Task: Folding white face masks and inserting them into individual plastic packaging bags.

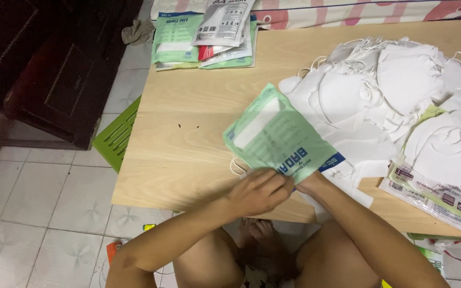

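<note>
A green and white plastic packet (pixel 279 137) is held tilted above the front of a low wooden table (pixel 188 133). My left hand (pixel 258 191) pinches its lower edge. My right hand (pixel 311 184) grips the same edge from underneath, mostly hidden by the packet. A white ear loop (pixel 236 166) sticks out at the packet's lower left. A big heap of loose white face masks (pixel 369 90) lies just right of the packet.
A stack of green and white packets (pixel 204 37) sits at the table's far left corner. More masks rest on flat packets (pixel 444 202) at the right. A green plastic crate (pixel 117 136) stands on the tiled floor on the left, beside a dark wooden cabinet (pixel 54 69).
</note>
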